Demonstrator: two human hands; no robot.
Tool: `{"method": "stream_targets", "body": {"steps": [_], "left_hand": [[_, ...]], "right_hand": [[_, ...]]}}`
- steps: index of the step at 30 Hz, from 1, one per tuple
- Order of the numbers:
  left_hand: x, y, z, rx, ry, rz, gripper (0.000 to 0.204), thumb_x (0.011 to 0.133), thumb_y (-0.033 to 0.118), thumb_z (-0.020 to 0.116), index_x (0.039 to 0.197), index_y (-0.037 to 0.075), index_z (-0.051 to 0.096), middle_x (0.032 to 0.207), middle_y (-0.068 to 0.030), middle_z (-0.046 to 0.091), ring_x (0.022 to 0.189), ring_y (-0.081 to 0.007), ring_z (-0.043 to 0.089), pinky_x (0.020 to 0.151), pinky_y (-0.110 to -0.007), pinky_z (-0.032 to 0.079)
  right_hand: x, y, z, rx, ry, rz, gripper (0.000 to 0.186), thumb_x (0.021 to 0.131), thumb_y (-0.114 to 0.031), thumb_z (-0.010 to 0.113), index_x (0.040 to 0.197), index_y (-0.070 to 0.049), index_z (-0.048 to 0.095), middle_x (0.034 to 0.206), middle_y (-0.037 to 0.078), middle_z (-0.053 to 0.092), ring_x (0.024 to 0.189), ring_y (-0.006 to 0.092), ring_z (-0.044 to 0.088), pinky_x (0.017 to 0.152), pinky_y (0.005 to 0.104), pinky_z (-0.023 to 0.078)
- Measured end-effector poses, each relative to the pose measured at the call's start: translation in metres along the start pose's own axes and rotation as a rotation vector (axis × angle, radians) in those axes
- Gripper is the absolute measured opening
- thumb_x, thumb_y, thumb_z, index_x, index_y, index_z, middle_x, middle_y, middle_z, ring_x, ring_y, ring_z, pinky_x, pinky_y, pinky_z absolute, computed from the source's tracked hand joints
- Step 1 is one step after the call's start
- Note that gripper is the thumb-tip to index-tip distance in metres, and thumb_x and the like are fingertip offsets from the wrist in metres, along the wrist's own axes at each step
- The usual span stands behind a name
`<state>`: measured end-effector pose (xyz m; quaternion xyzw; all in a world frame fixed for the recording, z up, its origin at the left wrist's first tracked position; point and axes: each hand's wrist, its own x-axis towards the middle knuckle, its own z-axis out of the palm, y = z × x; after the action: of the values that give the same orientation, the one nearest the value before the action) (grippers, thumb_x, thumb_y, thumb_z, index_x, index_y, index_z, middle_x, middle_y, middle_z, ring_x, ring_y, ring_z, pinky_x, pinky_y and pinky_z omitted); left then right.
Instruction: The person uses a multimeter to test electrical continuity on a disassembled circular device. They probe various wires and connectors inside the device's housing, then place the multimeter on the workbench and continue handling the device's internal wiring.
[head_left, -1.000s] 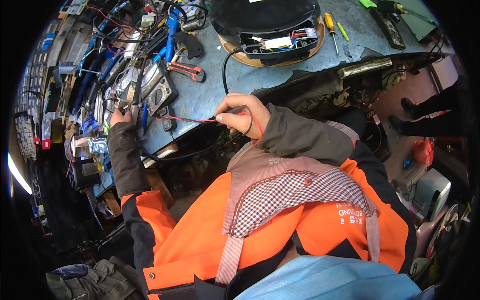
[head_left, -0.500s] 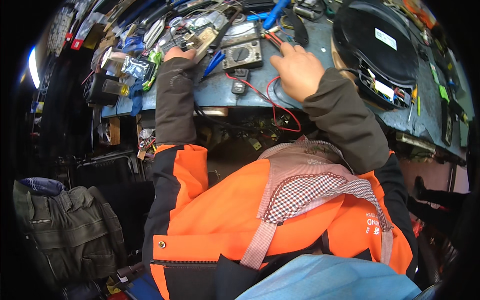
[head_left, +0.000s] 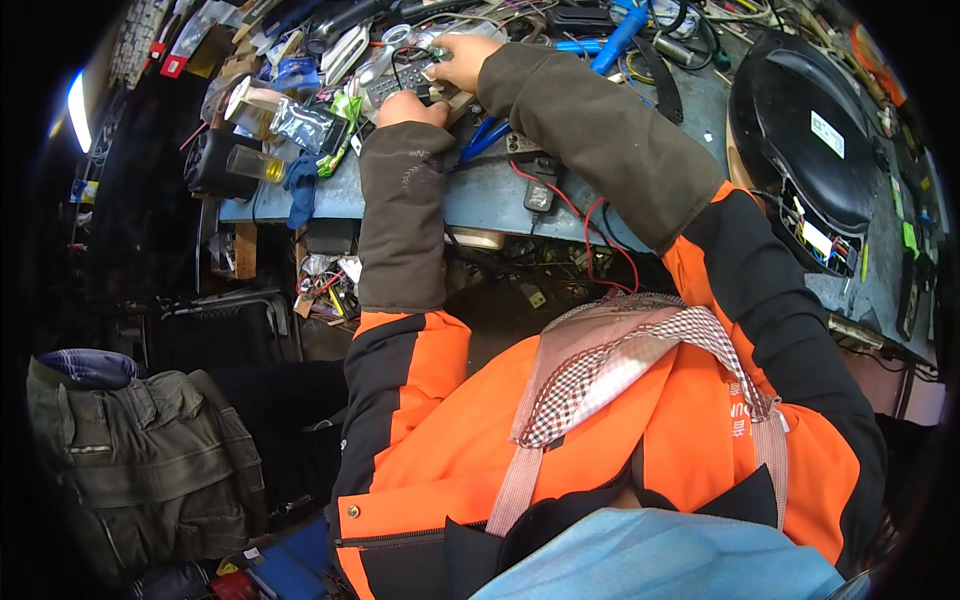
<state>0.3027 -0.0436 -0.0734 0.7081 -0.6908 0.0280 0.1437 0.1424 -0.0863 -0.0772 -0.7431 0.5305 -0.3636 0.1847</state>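
Observation:
My left hand [head_left: 408,110] is closed at a grey item [head_left: 388,84], possibly a power strip, among the clutter; what its curled fingers hold is hidden. Just beyond it, my right hand [head_left: 460,62] reaches over with fingers bent round something small that I cannot make out. Blue-handled tools [head_left: 480,140] lie below my right sleeve, beside a multimeter [head_left: 522,146] mostly hidden by it. A black adapter [head_left: 540,192] sits near the bench edge, with red wire [head_left: 585,225] looping down over the edge.
A black oval appliance [head_left: 790,125] with exposed wiring stands on the right of the bench [head_left: 480,205]. A spool [head_left: 250,105], bagged parts [head_left: 305,128] and an amber bottle [head_left: 255,165] crowd the left. A dark green garment [head_left: 140,450] lies at lower left.
My right hand has let go of the red wire and moved across up-left, beside my left hand. The view has turned, bringing the bench more square-on and the appliance further right.

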Motion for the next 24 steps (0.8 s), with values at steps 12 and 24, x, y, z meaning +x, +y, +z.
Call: {"method": "stream_targets", "body": {"steps": [12, 24], "left_hand": [[-0.024, -0.019, -0.021, -0.224, 0.025, -0.081, 0.052, 0.077, 0.044, 0.078, 0.099, -0.003, 0.08, 0.096, -0.0271, 0.077, 0.095, -0.0433, 0.076, 0.09, -0.047, 0.06], [-0.003, -0.06, -0.033, 0.012, 0.116, -0.304, 0.06, 0.082, 0.043, 0.081, 0.122, -0.001, 0.074, 0.119, -0.0304, 0.075, 0.114, -0.0452, 0.072, 0.101, -0.053, 0.056]], "right_hand": [[-0.012, -0.037, -0.033, -0.266, -0.132, -0.201, 0.046, 0.091, -0.037, 0.073, 0.132, -0.017, 0.07, 0.119, 0.013, 0.077, 0.112, 0.0326, 0.071, 0.094, 0.0444, 0.058], [0.001, -0.024, 0.021, -0.162, -0.193, 0.006, 0.055, 0.1, -0.049, 0.072, 0.149, -0.023, 0.066, 0.141, 0.009, 0.072, 0.129, 0.0294, 0.068, 0.11, 0.0443, 0.053]]}}
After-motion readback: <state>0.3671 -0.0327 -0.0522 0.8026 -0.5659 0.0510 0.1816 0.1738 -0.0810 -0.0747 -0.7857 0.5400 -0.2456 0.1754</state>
